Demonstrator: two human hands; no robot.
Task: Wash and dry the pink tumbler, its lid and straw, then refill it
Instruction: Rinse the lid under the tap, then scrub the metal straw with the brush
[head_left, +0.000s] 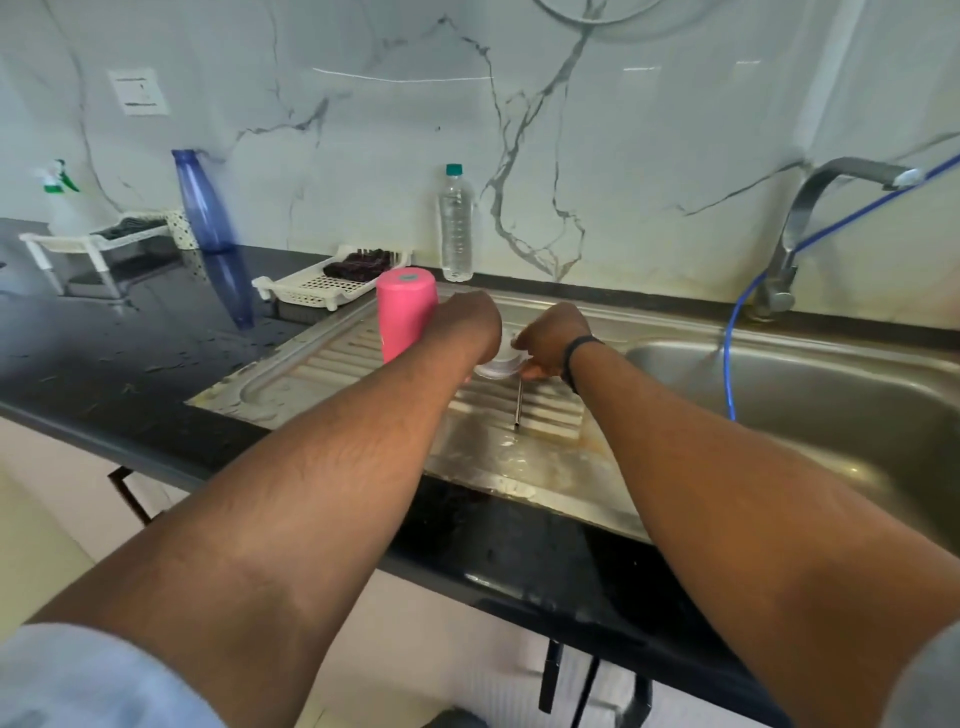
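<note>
Pink tumbler (406, 312) stands upside down on the ribbed steel drainboard (332, 358), base up w/ a grey-green disc on top, just left of the left hand (470, 325). Both arms reach fwd over the counter edge. Left hand is seen from the back, knuckles up; fingers hidden behind it, so can't tell if they grip anything. Right hand (553, 338), black band at the wrist, has fingers curled in and pinching the clear lid (500, 364), which sits between the two hands, low over the drainboard; can't tell if the left hand touches it too. Metal straw (518, 402) lies flat on the ribs just below the lid, pointing toward the camera, apart from both hands. Water pools on the drainboard's near part. Sink basin (810, 395) to the right looks wet; a blue hose (737, 322) drops into it from beside the tap (800, 228). Clear plastic bottle (456, 223) w/ teal cap stands upright at the marble wall behind the tumbler; looks near empty, level hard to tell. Tall blue bottle (200, 200), no cap, stands upright on the black counter (130, 322), contents unclear. White perforated tray (322, 288) beside the drainboard holds a dark item. Farther left a white rack (78, 244) w/ dark things in it, spray bottle (60, 197) behind.
</note>
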